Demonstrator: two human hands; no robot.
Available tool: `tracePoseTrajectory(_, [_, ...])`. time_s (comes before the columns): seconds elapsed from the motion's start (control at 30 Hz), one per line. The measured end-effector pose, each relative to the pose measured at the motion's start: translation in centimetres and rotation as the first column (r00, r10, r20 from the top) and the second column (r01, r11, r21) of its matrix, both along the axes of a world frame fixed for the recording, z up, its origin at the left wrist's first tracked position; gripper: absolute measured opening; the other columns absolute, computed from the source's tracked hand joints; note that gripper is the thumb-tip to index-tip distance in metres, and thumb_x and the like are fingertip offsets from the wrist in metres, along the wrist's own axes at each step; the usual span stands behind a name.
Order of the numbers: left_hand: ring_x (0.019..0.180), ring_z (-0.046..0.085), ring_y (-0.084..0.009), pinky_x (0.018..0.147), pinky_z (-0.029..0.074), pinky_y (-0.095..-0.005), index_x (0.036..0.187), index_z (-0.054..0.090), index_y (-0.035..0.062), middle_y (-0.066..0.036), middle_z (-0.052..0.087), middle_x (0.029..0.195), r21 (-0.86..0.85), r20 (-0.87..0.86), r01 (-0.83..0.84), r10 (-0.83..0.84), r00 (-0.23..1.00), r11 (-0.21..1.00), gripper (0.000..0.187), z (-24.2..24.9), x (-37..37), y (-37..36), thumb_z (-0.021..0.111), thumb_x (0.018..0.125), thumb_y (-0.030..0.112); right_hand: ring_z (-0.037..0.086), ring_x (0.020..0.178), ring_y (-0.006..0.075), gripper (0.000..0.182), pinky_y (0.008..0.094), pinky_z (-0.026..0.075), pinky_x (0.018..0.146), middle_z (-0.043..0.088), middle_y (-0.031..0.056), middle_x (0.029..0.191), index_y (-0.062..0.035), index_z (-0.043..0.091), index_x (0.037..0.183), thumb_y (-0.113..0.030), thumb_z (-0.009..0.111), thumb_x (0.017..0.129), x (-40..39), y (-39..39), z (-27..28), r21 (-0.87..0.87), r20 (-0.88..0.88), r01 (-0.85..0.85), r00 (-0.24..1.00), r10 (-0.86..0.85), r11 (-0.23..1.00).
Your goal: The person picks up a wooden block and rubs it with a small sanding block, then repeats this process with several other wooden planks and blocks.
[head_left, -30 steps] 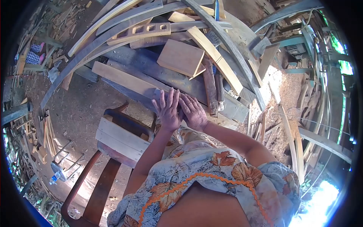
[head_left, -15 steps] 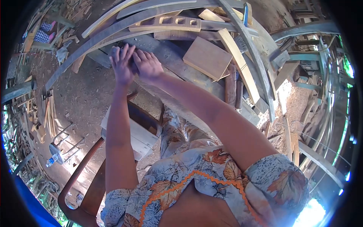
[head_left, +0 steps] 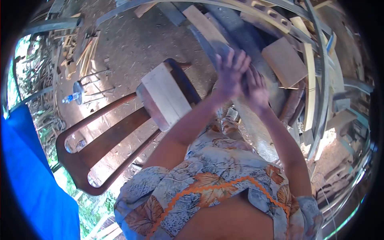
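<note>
My left hand point(head_left: 231, 78) is raised over the near part of the workbench point(head_left: 262, 52), its fingers stretched out and spread. Close beside it on the right, my right hand point(head_left: 256, 88) lies flat with fingers extended. The hands touch or nearly touch, and their palms are hidden, so anything beneath them does not show. A pale wooden strip point(head_left: 205, 26) runs from the far edge toward my left fingertips. To the right of my hands, a flat rectangular wooden block point(head_left: 285, 63) lies on the bench.
A dark wooden chair point(head_left: 116, 134) stands on the left, with a pale board point(head_left: 167, 95) across its seat. Beyond it is a metal stool point(head_left: 79, 92) with a plastic bottle point(head_left: 70, 98). Long curved timbers point(head_left: 323, 80) and a slotted wooden piece point(head_left: 272, 15) lie around the bench.
The view has swung left, so the hands and bench appear farther right. More of the chair and a blue sheet show. The pale strip beyond my hands has come into sight.
</note>
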State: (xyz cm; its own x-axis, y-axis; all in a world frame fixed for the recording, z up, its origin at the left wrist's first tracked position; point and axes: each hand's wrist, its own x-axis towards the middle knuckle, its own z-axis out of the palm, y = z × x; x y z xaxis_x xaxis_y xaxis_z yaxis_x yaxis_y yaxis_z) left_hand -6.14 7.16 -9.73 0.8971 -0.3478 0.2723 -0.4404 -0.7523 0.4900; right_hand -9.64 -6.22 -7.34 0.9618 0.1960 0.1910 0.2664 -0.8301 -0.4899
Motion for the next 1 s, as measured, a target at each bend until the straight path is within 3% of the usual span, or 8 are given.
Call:
tracePoseTrajectory(0.1, [0.146,0.017,-0.0349,0.113,0.005,-0.0666,0.143,0.046,0.0158,-0.006,0.036,0.153,-0.009,-0.016,0.022,-0.022,1.000,1.000,0.067,-0.3,-5.4,-2.8,0.065,0.081,0.030,0.047,0.129,0.0381,0.056,0.0468,0.039,0.106,0.046,0.0229,0.142,0.0036,0.043,0.138,-0.010,0.058,0.085,-5.8,-3.1,-0.1,-0.049,-0.002,-0.027,1.000,0.027,0.998])
tracePoseTrajectory(0.17, [0.149,0.013,-0.0316,0.113,0.000,-0.0656,0.142,0.047,0.0142,-0.004,0.034,0.154,-0.100,-0.131,0.036,-0.049,0.990,0.994,0.063,0.0,-7.0,-3.7,0.063,0.084,0.032,0.048,0.128,0.0389,0.057,0.0461,0.039,0.106,0.046,0.0225,0.143,0.0023,0.043,0.139,-0.003,0.058,0.084,-7.7,-3.6,0.0,-0.029,-0.013,0.020,1.000,-0.020,0.999])
tracePoseTrajectory(0.4, [0.150,0.011,-0.0304,0.116,-0.003,-0.0606,0.143,0.046,0.0107,-0.004,0.029,0.158,-0.133,-0.055,0.091,-0.098,0.994,0.987,0.059,-0.1,-6.4,-2.7,0.057,0.088,0.031,0.046,0.130,0.0408,0.060,0.0496,0.037,0.108,0.046,0.0254,0.141,0.0042,0.042,0.139,-0.006,0.059,0.082,-7.1,-3.0,-0.2,-0.018,-0.056,0.031,0.998,-0.032,0.999])
tracePoseTrajectory(0.57, [0.147,0.019,-0.0309,0.116,-0.001,-0.0603,0.141,0.050,0.0142,-0.003,0.037,0.153,-0.095,-0.044,0.044,-0.048,0.998,0.994,0.057,-0.2,-0.5,-0.1,0.058,0.087,0.030,0.049,0.126,0.0425,0.062,0.0484,0.040,0.106,0.048,0.0263,0.138,0.0041,0.043,0.137,-0.004,0.061,0.079,-1.3,-0.2,-0.4,-0.003,0.015,0.003,1.000,-0.003,1.000])
tracePoseTrajectory(0.83, [0.142,0.028,-0.0336,0.114,0.007,-0.0646,0.136,0.054,0.0223,-0.002,0.046,0.146,-0.064,0.123,-0.003,0.011,0.992,0.998,0.054,-2.2,15.8,8.3,0.061,0.084,0.035,0.048,0.128,0.0361,0.068,0.0444,0.039,0.107,0.049,0.0202,0.138,-0.0008,0.043,0.138,-0.014,0.068,0.076,15.4,7.9,-2.5,0.032,0.055,0.020,0.998,-0.022,0.999])
tracePoseTrajectory(0.9, [0.140,0.030,-0.0337,0.111,0.010,-0.0658,0.136,0.055,0.0245,0.000,0.047,0.145,0.071,0.187,-0.056,0.041,0.981,0.996,0.056,-2.8,18.0,9.6,0.061,0.083,0.041,0.049,0.127,0.0357,0.070,0.0439,0.040,0.106,0.048,0.0178,0.139,-0.0040,0.042,0.140,-0.015,0.069,0.076,17.3,9.3,-2.5,-0.024,0.025,0.039,0.999,-0.039,0.999])
tracePoseTrajectory(1.0, [0.141,0.027,-0.0330,0.110,0.014,-0.0673,0.136,0.054,0.0255,0.002,0.044,0.146,0.063,0.212,-0.051,0.036,0.977,0.997,0.058,-3.5,18.0,9.9,0.063,0.081,0.043,0.052,0.122,0.0365,0.066,0.0444,0.041,0.105,0.049,0.0169,0.139,-0.0056,0.044,0.140,-0.017,0.067,0.079,17.3,9.4,-2.7,-0.028,0.047,0.039,0.998,-0.037,0.999])
